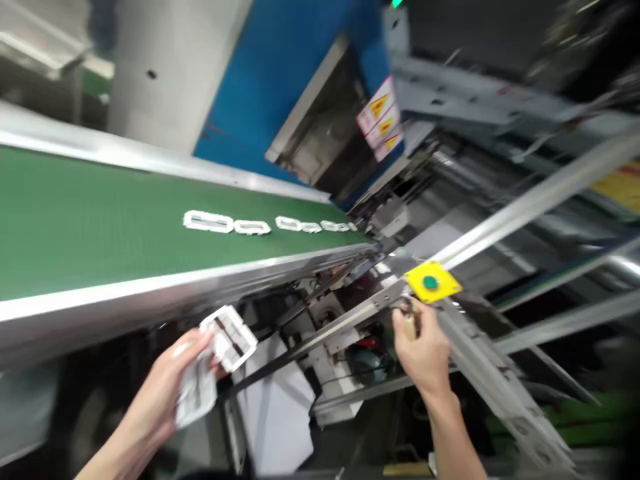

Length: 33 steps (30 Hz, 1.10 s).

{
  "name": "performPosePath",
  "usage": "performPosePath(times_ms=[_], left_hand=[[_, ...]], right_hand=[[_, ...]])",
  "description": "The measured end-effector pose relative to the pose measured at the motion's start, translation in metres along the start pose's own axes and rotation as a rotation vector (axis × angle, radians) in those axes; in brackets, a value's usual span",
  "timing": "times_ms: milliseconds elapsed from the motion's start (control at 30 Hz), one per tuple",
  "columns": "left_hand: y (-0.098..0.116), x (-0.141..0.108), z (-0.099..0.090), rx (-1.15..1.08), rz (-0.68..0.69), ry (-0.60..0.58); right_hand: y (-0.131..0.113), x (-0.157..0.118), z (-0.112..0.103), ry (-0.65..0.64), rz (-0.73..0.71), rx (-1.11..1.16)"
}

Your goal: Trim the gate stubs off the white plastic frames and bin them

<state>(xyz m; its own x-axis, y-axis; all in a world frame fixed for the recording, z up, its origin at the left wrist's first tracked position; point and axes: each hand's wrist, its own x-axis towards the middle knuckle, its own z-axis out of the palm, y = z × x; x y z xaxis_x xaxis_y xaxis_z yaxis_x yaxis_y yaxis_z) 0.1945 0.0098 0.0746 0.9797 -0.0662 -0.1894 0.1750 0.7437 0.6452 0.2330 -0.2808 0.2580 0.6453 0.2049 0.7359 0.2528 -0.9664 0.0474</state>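
Left hand (pixel 170 373) grips white rectangular frames (pixel 229 341); right hand (pixel 424 347) clasps a blurred tan object (pixel 410 327) below yellow button plate (pixel 434 281)

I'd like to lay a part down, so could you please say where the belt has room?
The green belt is bare at picture left, bordered by the far rail, near rail and row of white frames. A narrower strip runs between that row and the near rail. It is crowded along the row toward the far end.

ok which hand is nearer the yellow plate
Right. The right hand is just below the yellow plate in view; the left hand is far to its left, holding white frames.
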Motion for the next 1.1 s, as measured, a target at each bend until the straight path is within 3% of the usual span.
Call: performPosePath(times_ms=[133,233,367,500,767,1100], left_hand=[[0.013,-0.001,0.018,-0.236,0.009,0.013],[0.015,-0.004,0.023,-0.226,-0.029,0.027],[0.011,-0.006,0.016,-0.209,-0.121,0.113],[0.016,0.003,0.02,-0.213,-0.138,0.08],[0.036,0.003,0.046,-0.272,0.062,0.003],[0.041,-0.004,0.05,-0.284,0.116,0.0]], right_hand=[[-0.023,-0.015,0.015,-0.19,0.152,0.225],[-0.029,-0.019,0.02,-0.114,0.156,0.167],[-0.011,-0.004,0.018,0.073,-0.008,-0.071],[0.014,0.012,0.012,0.129,-0.121,-0.281],[0.036,0.011,0.015,0.014,-0.211,-0.464],[0.033,0.011,0.017,-0.051,-0.142,-0.547]])
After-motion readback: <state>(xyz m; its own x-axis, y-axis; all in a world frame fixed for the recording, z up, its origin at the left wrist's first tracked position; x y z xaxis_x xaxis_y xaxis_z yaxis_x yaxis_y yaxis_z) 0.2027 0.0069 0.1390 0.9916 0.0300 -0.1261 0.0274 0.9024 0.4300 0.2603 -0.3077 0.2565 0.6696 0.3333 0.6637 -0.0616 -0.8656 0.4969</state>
